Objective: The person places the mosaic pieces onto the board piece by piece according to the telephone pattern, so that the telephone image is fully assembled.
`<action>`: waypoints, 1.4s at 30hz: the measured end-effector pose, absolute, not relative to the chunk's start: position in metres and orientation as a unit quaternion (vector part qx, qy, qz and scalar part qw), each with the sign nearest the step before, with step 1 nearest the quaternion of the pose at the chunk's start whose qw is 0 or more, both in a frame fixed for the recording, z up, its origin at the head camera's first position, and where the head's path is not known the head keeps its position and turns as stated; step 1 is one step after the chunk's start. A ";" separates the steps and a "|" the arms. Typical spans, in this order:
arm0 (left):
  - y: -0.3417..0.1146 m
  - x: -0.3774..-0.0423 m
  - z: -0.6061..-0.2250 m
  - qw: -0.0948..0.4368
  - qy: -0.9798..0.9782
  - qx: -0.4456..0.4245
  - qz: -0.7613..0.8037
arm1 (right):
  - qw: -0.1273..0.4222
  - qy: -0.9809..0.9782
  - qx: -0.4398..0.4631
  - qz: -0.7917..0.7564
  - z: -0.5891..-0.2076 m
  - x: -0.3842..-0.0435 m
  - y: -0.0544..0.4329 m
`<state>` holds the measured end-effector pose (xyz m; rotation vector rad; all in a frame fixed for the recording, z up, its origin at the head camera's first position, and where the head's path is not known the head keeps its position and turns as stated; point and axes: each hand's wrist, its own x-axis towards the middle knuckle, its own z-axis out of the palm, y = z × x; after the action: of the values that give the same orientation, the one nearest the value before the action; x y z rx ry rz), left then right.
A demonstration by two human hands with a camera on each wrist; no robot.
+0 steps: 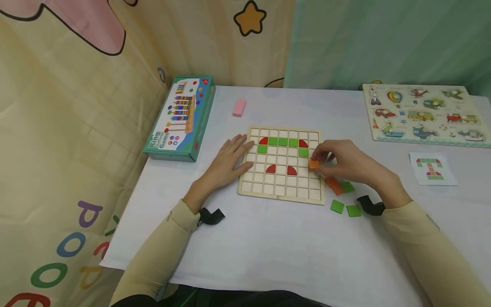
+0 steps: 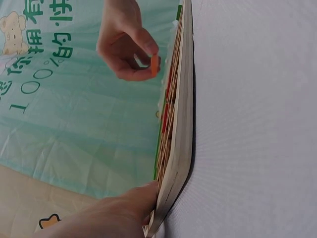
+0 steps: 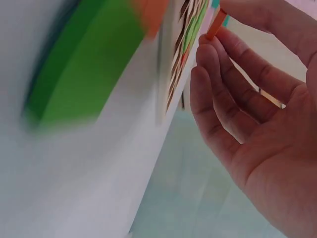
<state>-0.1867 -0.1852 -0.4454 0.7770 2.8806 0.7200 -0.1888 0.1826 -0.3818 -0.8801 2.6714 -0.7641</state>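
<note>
A wooden grid board [image 1: 279,189] lies on the white table. Green square tiles [image 1: 283,142] and red quarter-round tiles [image 1: 291,171] sit in some of its cells. My left hand [image 1: 225,164] rests at the board's left edge, fingers extended; in the left wrist view its thumb [image 2: 141,198] touches the edge. Between thumb and fingertips, my right hand [image 1: 347,162] pinches a small orange tile [image 1: 313,164] above the board's right side. The right wrist view shows this orange tile [image 3: 216,24] held on edge, its other fingers loosely bent.
Right of the board lie loose orange tiles [image 1: 335,186] and several green tiles [image 1: 337,207]. A pattern card [image 1: 433,169] lies farther right, below a picture puzzle board [image 1: 426,113]. A boxed game [image 1: 179,119] stands at the left back, near a pink block [image 1: 239,108].
</note>
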 end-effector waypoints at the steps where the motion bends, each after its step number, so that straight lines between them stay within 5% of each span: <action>1: -0.185 -0.186 -0.446 0.038 0.938 0.252 0.236 | 0.117 0.909 -0.302 -0.262 -0.381 -0.188 0.176; 11: -0.184 -0.188 -0.444 0.042 0.938 0.255 0.231 | 0.137 0.901 -0.310 -0.270 -0.390 -0.182 0.136; 28: -0.187 -0.188 -0.445 0.042 0.938 0.253 0.231 | 0.089 0.915 -0.320 -0.230 -0.395 -0.187 0.101; 42: -0.188 -0.187 -0.447 0.039 0.939 0.253 0.230 | 0.116 0.907 -0.322 -0.247 -0.386 -0.179 0.117</action>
<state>-0.1865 -0.1878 -0.4470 0.7748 2.8797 0.7041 -0.1785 0.1170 -0.3862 -0.9423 2.6564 -0.7231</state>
